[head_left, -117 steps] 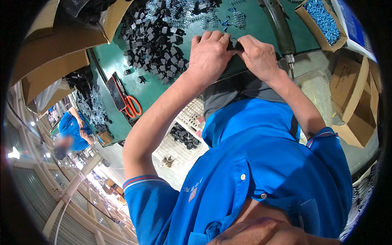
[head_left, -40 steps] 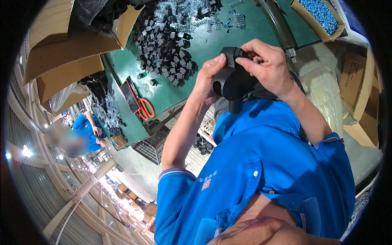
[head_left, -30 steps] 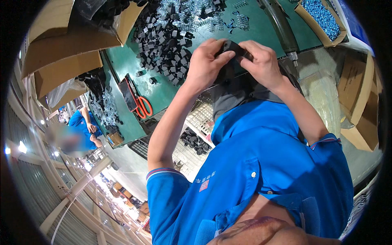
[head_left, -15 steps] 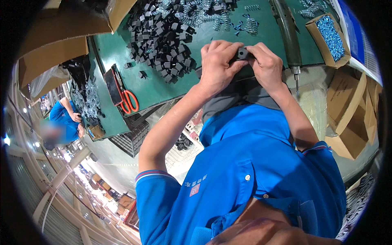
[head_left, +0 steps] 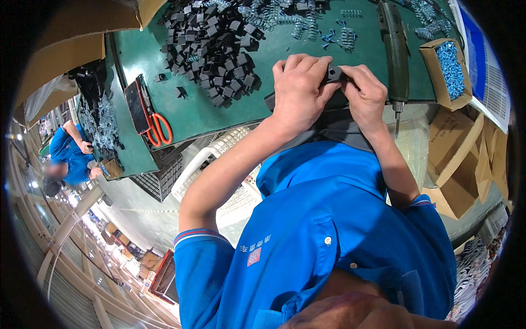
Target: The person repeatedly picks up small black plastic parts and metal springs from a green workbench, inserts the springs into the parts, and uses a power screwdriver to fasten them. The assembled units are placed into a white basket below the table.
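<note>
Both of my hands meet over the near edge of a green worktable (head_left: 219,118). Between them is a small black plastic block (head_left: 333,73) with a round hole in its face. My left hand (head_left: 300,90) wraps round it from one side, thumb against it. From the other side my right hand (head_left: 362,93) pinches it with thumb and fingertips. A longer dark part (head_left: 269,101) shows under my left hand; most of it is hidden. Beyond my left hand lies a large heap of black plastic blocks (head_left: 219,55).
Metal springs (head_left: 347,38) lie at the back. An electric screwdriver (head_left: 393,55) and a box of blue screws (head_left: 450,68) are on the right. Orange-handled scissors (head_left: 159,129) lie beside a phone (head_left: 137,107) on the left. Open cardboard boxes (head_left: 457,164) stand at right; a co-worker (head_left: 71,153) sits far left.
The view has shifted a little, so the table things sit differently in it. Both hands still hold the black block, which now sits slightly tilted between the fingers.
</note>
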Tool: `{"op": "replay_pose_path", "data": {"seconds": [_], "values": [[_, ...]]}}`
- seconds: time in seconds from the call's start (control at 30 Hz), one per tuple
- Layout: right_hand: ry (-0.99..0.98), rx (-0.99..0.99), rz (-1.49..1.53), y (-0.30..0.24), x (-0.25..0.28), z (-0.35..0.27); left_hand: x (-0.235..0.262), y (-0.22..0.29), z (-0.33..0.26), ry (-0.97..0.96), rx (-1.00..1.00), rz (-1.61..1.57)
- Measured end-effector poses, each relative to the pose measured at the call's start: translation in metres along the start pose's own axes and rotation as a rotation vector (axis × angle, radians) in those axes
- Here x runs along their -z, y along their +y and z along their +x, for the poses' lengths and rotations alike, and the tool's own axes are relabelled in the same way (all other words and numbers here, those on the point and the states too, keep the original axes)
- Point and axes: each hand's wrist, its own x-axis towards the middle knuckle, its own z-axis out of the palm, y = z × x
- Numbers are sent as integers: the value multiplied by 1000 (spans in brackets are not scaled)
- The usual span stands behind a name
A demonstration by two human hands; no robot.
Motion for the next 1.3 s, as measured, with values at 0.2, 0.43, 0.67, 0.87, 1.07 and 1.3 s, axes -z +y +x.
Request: {"op": "replay_pose_path", "data": {"seconds": [0.2, 0.43, 0.67, 0.87, 1.07, 1.3], "values": [[7, 34, 126, -5, 11, 0, 11, 8, 2, 30, -123, -22], [12, 5, 181, 1, 14, -3, 16, 2, 18, -243, 12, -247], [-68, -81, 9, 3, 9, -2, 4, -1, 17, -129, -176, 163], [-278, -107, -484, -34, 36, 16, 0, 10, 26, -295, -119, 367], [-66, -137, -874, -14, 97, 51, -8, 21, 25, -329, -147, 529], [-186, -357, -904, 2, 77, 59, -13, 3, 14, -173, -111, 286]]}}
